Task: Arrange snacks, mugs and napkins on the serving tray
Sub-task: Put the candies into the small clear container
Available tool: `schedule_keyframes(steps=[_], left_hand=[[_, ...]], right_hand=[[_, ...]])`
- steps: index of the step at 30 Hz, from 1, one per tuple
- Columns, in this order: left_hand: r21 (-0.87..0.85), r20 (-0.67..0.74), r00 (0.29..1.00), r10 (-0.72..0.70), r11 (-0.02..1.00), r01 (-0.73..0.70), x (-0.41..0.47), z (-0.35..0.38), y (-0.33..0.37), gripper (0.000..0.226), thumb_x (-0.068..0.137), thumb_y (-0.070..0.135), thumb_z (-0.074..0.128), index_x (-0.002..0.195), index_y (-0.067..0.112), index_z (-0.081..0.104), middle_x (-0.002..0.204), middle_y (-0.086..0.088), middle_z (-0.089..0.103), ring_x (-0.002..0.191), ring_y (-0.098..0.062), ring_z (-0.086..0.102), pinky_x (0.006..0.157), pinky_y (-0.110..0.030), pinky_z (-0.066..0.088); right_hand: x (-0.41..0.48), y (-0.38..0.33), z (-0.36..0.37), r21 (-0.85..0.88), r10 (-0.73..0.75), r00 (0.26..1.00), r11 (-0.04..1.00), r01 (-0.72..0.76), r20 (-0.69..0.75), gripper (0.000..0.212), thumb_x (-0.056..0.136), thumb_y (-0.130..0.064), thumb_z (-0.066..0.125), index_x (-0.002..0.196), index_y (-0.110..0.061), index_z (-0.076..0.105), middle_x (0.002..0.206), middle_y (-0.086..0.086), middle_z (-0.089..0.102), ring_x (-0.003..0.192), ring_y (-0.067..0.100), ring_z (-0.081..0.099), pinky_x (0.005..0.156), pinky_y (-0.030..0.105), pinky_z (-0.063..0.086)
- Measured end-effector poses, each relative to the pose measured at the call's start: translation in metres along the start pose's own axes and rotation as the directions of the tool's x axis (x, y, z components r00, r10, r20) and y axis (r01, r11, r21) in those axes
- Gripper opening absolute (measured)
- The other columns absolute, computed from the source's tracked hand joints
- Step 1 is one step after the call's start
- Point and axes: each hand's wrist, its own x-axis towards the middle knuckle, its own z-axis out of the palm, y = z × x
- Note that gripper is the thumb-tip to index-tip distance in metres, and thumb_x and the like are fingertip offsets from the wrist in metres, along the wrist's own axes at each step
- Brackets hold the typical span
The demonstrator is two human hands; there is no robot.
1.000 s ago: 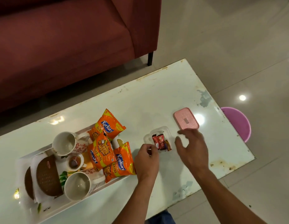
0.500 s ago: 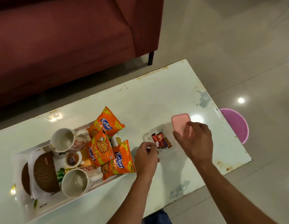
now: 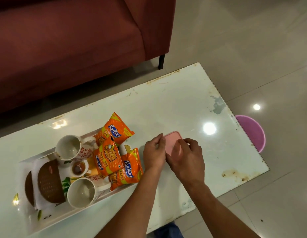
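The left hand (image 3: 154, 152) pinches one edge of the pink lid (image 3: 173, 141); the right hand (image 3: 185, 157), just beside it, curls over the lid. Even pressure from both should seat it squarely.

I am counting three orange snack packets (image 3: 115, 132) (image 3: 108, 156) (image 3: 127, 170), two large floral mugs (image 3: 70, 148) (image 3: 82, 192), one small cup (image 3: 78, 168), two brown round mats (image 3: 48, 182) (image 3: 29, 186) and one white tray (image 3: 63, 213). I am also seeing one pink lid (image 3: 173, 143), one left hand (image 3: 154, 153), one right hand (image 3: 185, 158), one table (image 3: 166, 109), one red sofa (image 3: 63, 48) and one purple tub (image 3: 250, 131).
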Motion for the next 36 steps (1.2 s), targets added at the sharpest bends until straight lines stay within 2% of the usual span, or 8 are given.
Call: schedule_keyframes(steps=[7, 12, 17, 20, 25, 27, 30, 36], left_hand=[[0.182, -0.027, 0.998, 0.054, 0.982, -0.048, 0.010, -0.005, 0.003, 0.031, 0.102, 0.032, 0.058, 0.127, 0.020, 0.070, 0.131, 0.001, 0.070, 0.122, -0.021, 0.063, 0.104, -0.037, 0.053], [0.331, -0.040, 0.998, 0.052, 0.943, -0.036, 0.019, -0.008, 0.012, 0.026, 0.099, 0.032, 0.063, 0.119, 0.021, 0.075, 0.122, 0.004, 0.074, 0.111, -0.016, 0.068, 0.089, -0.026, 0.051], [0.445, -0.045, 0.999, 0.010, 0.895, 0.011, 0.019, -0.007, 0.024, 0.027, 0.099, 0.032, 0.063, 0.122, 0.022, 0.074, 0.126, 0.004, 0.073, 0.113, -0.016, 0.068, 0.092, -0.027, 0.053], [0.521, -0.014, 0.999, 0.031, 0.853, -0.019, 0.018, -0.009, 0.033, 0.026, 0.100, 0.031, 0.061, 0.122, 0.022, 0.074, 0.125, 0.003, 0.073, 0.113, -0.016, 0.068, 0.092, -0.028, 0.053], [0.737, 0.050, 0.987, 0.154, 0.662, -0.140, 0.020, -0.016, 0.042, 0.027, 0.102, 0.030, 0.057, 0.123, 0.022, 0.072, 0.124, 0.001, 0.073, 0.112, -0.019, 0.069, 0.090, -0.030, 0.055], [0.769, 0.056, 0.979, 0.197, 0.616, -0.168, 0.026, -0.030, 0.045, 0.024, 0.100, 0.029, 0.057, 0.117, 0.023, 0.073, 0.120, -0.001, 0.074, 0.110, -0.022, 0.069, 0.085, -0.033, 0.055], [0.779, 0.032, 0.976, 0.217, 0.606, -0.160, 0.036, -0.056, 0.051, 0.021, 0.096, 0.028, 0.060, 0.110, 0.023, 0.075, 0.113, -0.004, 0.075, 0.108, -0.028, 0.069, 0.083, -0.035, 0.054], [0.840, 0.059, 0.974, 0.219, 0.516, -0.167, 0.052, -0.083, 0.044, 0.022, 0.095, 0.027, 0.065, 0.114, 0.021, 0.075, 0.112, -0.005, 0.076, 0.104, -0.027, 0.071, 0.082, -0.037, 0.059]], right_hand=[[-0.005, 0.007, 0.008, -0.004, -0.033, 0.999, 0.999, 0.033, -0.009, 0.061, 0.082, -0.063, 0.068, 0.125, -0.020, 0.062, 0.135, 0.007, 0.057, 0.114, 0.028, 0.059, 0.069, 0.037, 0.059], [-0.006, 0.005, 0.012, 0.012, -0.001, 1.000, 1.000, 0.000, 0.025, 0.057, 0.084, -0.061, 0.067, 0.124, -0.021, 0.064, 0.140, 0.007, 0.055, 0.115, 0.030, 0.060, 0.073, 0.037, 0.058], [-0.002, 0.008, 0.007, 0.044, -0.017, 0.998, 0.999, 0.014, 0.065, 0.055, 0.083, -0.059, 0.069, 0.124, -0.022, 0.066, 0.141, 0.008, 0.055, 0.111, 0.032, 0.064, 0.076, 0.037, 0.059], [-0.001, 0.007, 0.005, 0.067, 0.003, 0.995, 0.998, -0.009, 0.096, 0.057, 0.084, -0.061, 0.066, 0.128, -0.025, 0.064, 0.144, 0.006, 0.054, 0.107, 0.030, 0.067, 0.078, 0.037, 0.061], [-0.005, -0.007, 0.007, 0.140, 0.029, 0.998, 0.989, -0.036, 0.051, 0.063, 0.080, -0.055, 0.075, 0.130, -0.021, 0.062, 0.137, 0.006, 0.059, 0.107, 0.029, 0.068, 0.079, 0.035, 0.057], [-0.001, -0.019, 0.011, 0.146, 0.013, 0.999, 0.989, -0.020, 0.050, 0.066, 0.078, -0.057, 0.077, 0.129, -0.019, 0.062, 0.133, 0.006, 0.061, 0.108, 0.026, 0.066, 0.079, 0.033, 0.056], [0.006, -0.037, 0.019, 0.198, -0.012, 0.999, 0.980, 0.002, 0.048, 0.069, 0.076, -0.056, 0.080, 0.128, -0.015, 0.063, 0.130, 0.008, 0.062, 0.109, 0.027, 0.066, 0.080, 0.032, 0.054], [0.000, -0.058, 0.039, 0.264, 0.009, 0.991, 0.964, -0.045, 0.133, 0.068, 0.081, -0.063, 0.069, 0.134, -0.023, 0.057, 0.138, 0.003, 0.055, 0.112, 0.025, 0.064, 0.079, 0.025, 0.045]])
